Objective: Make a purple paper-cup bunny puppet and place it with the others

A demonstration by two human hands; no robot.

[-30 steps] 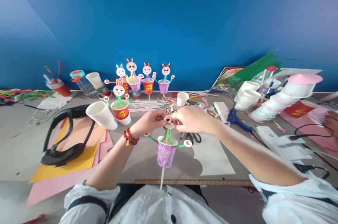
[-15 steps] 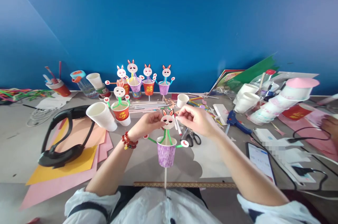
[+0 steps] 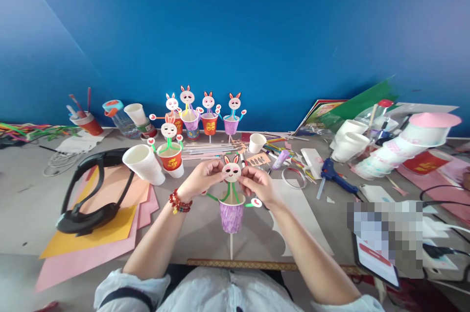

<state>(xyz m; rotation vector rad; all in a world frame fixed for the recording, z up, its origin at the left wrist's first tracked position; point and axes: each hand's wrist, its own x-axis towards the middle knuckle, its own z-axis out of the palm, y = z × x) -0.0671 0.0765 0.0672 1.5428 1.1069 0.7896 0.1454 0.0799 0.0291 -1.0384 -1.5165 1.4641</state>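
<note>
Between my hands stands a rabbit puppet. Its round white paper head has a drawn face and orange-lined ears. Green pipe cleaners rise from a purple-coloured paper cup to the head, and a white stick extends below the cup. My left hand, wearing a red bead bracelet, pinches the head's left edge. On the opposite edge, the thumb and fingers of my right hand are closed on the head. A white paper paw sticks out to the right; the left paw is mostly hidden.
Several finished rabbit cup puppets stand along the blue wall. To the left lie a black headset and stacked white cups. A roll of tape, a blue glue gun, a phone and a leaning cup tower are rightward.
My right hand has moved left and down onto the rabbit head's edge. My left hand stays at the head. The view has shifted slightly, and the scissors are no longer visible.
</note>
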